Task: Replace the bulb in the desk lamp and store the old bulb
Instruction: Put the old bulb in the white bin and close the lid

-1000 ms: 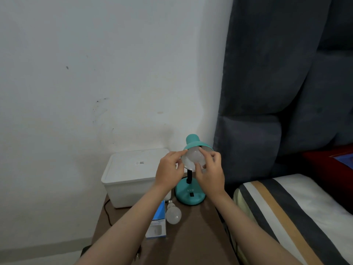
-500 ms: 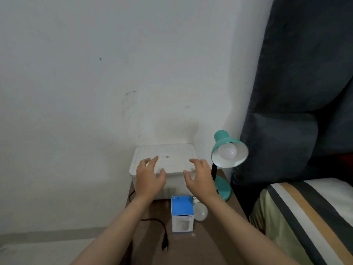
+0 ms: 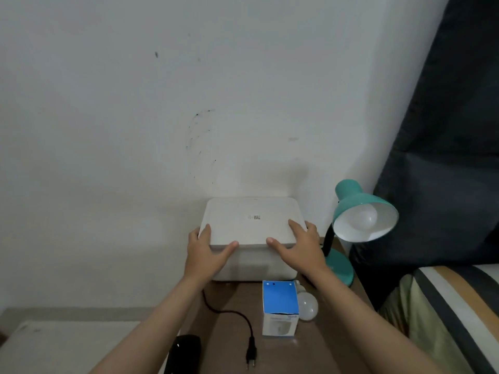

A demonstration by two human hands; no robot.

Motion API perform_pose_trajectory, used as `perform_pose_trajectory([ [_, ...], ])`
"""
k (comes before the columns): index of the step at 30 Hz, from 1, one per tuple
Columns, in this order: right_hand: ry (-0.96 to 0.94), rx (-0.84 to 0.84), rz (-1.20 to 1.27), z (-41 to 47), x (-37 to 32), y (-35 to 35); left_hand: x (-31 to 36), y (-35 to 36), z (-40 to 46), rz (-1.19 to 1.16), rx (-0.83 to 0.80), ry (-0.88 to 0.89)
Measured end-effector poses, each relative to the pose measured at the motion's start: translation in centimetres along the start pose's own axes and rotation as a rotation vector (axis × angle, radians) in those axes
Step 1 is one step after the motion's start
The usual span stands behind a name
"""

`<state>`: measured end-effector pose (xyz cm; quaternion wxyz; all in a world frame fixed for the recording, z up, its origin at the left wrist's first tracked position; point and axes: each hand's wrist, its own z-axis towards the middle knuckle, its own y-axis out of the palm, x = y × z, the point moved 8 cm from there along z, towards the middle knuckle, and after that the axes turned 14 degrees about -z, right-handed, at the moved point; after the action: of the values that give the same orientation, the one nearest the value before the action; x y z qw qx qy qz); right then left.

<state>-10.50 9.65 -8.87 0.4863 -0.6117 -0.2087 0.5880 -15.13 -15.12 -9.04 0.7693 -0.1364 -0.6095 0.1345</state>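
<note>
A teal desk lamp (image 3: pixel 351 201) stands at the table's right, with a white bulb (image 3: pixel 365 216) seated in its shade. A second white bulb (image 3: pixel 306 307) lies on the table beside a blue and white bulb carton (image 3: pixel 280 306). A white lidded storage box (image 3: pixel 252 220) sits against the wall. My left hand (image 3: pixel 206 251) grips the lid's front left corner, thumb on the front edge. My right hand (image 3: pixel 298 247) grips the lid's front right corner the same way. The lid's front edge looks slightly raised off the box.
The brown table (image 3: pixel 232 346) carries the lamp's black cord and unplugged plug (image 3: pixel 250 352). A black object (image 3: pixel 186 352) sits at the table's left front edge. A striped bed (image 3: pixel 445 306) and dark headboard stand close on the right.
My hands left the bulb in the lamp shade, moved left to the white box, and now hold the lid's front corners. The view shifted left.
</note>
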Motion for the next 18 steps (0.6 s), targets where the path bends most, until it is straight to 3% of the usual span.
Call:
perform_pose_trajectory([
  [12,-0.070,0.121,0.092,-0.4,-1.6,-2.7,4.2,-2.7,0.6,-0.055,0.121,0.168],
  [18,-0.127,0.173,0.092,-7.6,-2.3,-6.2,7.8,-5.6,-6.9,-0.063,0.177,0.241],
])
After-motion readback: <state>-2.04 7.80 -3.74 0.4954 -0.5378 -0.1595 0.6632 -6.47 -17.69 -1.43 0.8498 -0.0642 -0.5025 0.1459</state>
